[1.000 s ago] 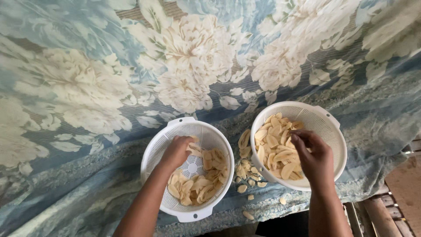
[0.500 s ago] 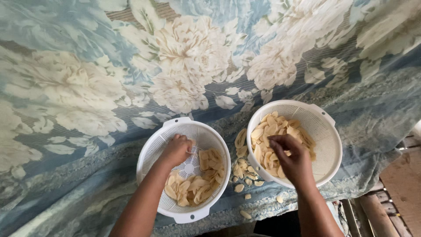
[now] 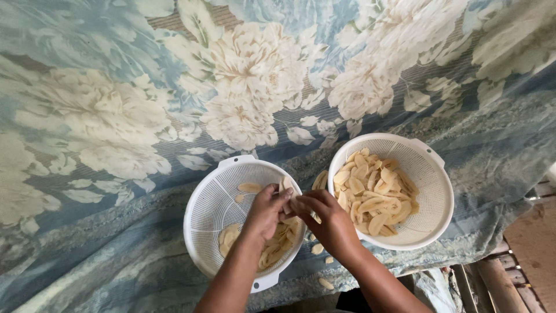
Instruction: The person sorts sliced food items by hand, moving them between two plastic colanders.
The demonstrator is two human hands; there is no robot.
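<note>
Meeting over the right edge of the left colander (image 3: 215,215), the left hand (image 3: 267,210) and right hand (image 3: 328,221) are seen brought together, fingertips touching around a few pale slices (image 3: 285,186) pinched between them. Both hands are curled narrow, fingers bent inward, with the slices held upright between thumb and fingers; whether each hand holds its own piece or both share one small stack cannot be told. Both forearms are angled up from the lower edge of the view, the left one crossing the colander's bowl, the right one passing between the two colanders.

Under and beside the left hand, a shallow layer of slices (image 3: 230,236) is spread across part of the left colander, much of its mesh bottom left bare. A fuller heap of slices (image 3: 370,194) is held in the right colander (image 3: 431,200), just beside the first. As far as can be judged, the handling is partway through, with plenty of slices remaining in both.

Several loose slices (image 3: 317,248) are scattered on the flowered blue cloth (image 3: 116,116) between and below the colanders. Wooden slats (image 3: 483,284) are visible at the lower right.
</note>
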